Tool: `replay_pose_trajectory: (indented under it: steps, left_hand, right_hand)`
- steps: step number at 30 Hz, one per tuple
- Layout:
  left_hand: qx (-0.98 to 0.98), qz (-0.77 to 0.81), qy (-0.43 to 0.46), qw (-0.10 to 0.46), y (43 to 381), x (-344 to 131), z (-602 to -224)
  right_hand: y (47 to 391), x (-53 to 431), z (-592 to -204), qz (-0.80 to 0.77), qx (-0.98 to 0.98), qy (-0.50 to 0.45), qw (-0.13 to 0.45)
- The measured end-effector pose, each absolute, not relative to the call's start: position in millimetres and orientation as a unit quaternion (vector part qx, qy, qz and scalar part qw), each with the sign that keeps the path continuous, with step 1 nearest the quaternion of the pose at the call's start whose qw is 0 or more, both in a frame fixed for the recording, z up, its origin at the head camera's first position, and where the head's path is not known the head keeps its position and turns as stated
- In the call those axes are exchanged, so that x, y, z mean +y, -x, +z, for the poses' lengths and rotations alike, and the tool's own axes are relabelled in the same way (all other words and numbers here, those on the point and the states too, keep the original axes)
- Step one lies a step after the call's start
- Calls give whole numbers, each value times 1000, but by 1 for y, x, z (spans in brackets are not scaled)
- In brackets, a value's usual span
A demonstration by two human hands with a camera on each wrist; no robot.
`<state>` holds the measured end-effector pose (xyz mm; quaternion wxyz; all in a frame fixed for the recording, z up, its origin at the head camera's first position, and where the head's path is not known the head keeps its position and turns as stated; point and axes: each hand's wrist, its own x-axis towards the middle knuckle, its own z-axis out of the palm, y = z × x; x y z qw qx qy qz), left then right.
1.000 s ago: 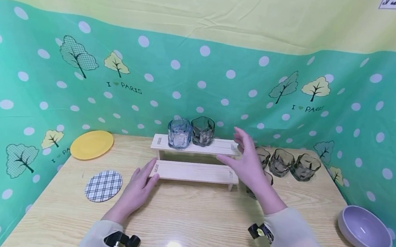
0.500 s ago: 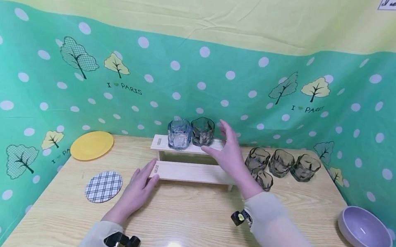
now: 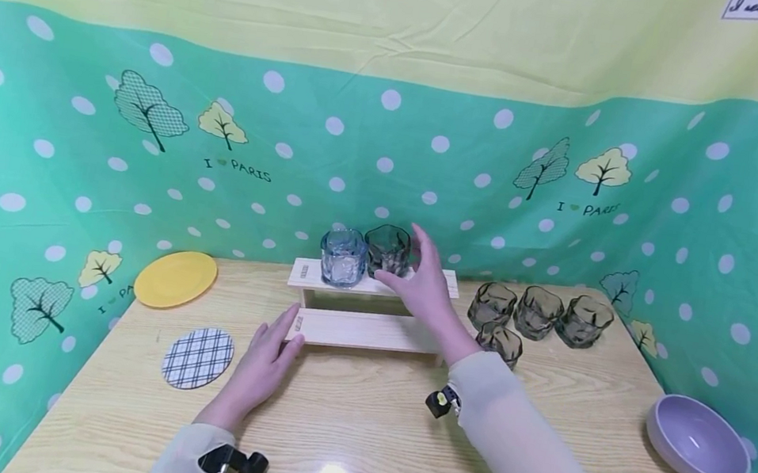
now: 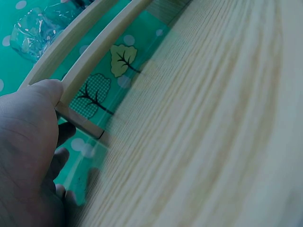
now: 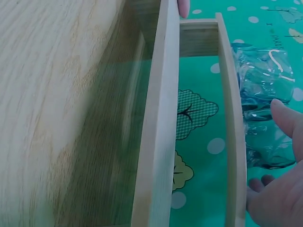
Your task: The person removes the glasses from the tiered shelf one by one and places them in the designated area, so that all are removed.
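Note:
A two-tier wooden shelf rack (image 3: 366, 331) stands on the table. My left hand (image 3: 263, 365) holds the left end of its lower tier, the thumb at the front edge in the left wrist view and the other fingers beyond the end. On the upper tier a blue glass (image 3: 343, 258) and a grey glass (image 3: 386, 249) stand upright side by side. My right hand (image 3: 425, 284) is at the grey glass, thumb in front and fingers on its far right side. In the right wrist view the thumb (image 5: 284, 116) overlaps the glasses; firm contact cannot be made out.
Several smoky glasses (image 3: 538, 313) stand right of the rack, close to my right forearm. A purple bowl (image 3: 697, 440) sits at the right table edge. On the left lie a yellow plate (image 3: 176, 279) and a checked round coaster (image 3: 198, 358). A green dotted curtain (image 3: 392, 134) hangs behind.
My right hand has moved left from over the rack's right end to the grey glass, with thumb and fingers spread. The left hand, the rack and the glasses have kept their places.

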<state>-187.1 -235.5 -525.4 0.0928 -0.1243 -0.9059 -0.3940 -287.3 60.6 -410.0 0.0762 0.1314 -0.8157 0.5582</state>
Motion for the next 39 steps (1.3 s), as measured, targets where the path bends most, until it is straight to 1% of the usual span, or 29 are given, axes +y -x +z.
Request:
replay_pose_trajectory:
  steps: [17,26,39]
  left_hand:
    - [-905,-395,124,94,186,-234,-525]
    - [-907,-395,118,82,188,-235,-525]
    - [-905,-397,122,88,188,-235,-525]
  right_hand:
    - [296,57,-415,531,-837,-116,67]
    - [298,56,-415,536,-835,-113,47]
    - [297,57,-415,530,-838,-117,54]
